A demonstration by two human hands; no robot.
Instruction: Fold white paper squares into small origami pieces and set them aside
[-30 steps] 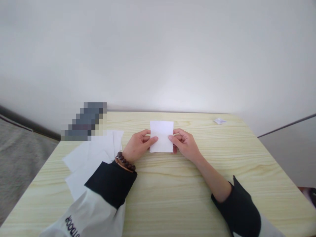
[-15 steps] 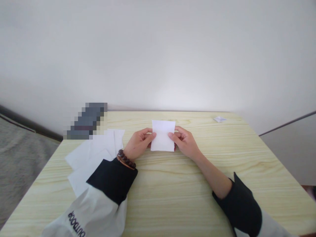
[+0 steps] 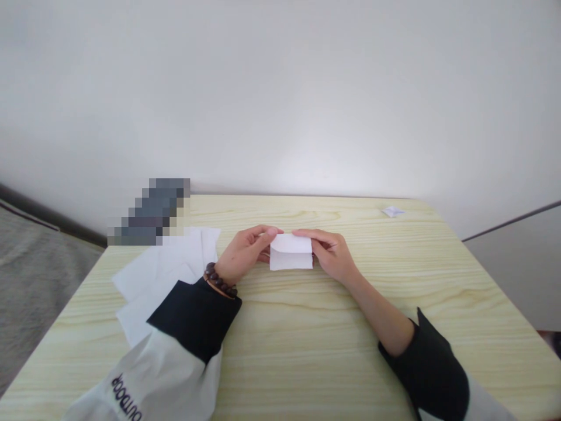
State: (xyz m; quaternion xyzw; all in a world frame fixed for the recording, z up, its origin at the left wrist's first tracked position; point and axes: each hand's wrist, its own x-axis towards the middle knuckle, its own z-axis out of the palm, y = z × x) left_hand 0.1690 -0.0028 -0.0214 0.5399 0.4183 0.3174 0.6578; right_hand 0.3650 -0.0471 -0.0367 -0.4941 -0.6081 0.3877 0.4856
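A small white sheet of paper (image 3: 291, 252) lies folded over on itself on the light wooden table (image 3: 307, 339), its top half bent down toward me. My left hand (image 3: 245, 252) pinches its left edge, fingers closed on the fold. My right hand (image 3: 331, 252) grips the right edge, fingers curled over the top. A dark bead bracelet (image 3: 220, 280) sits on my left wrist.
Several loose white sheets (image 3: 166, 269) lie spread at the left of the table, partly under my left sleeve. A blurred dark object (image 3: 151, 213) rests at the back left corner. A small folded paper piece (image 3: 392, 211) sits at the back right. A plain wall stands behind.
The paper stood flat and upright between my hands; now its top half has been folded down toward me, halving its height. Both hands stay at its sides.
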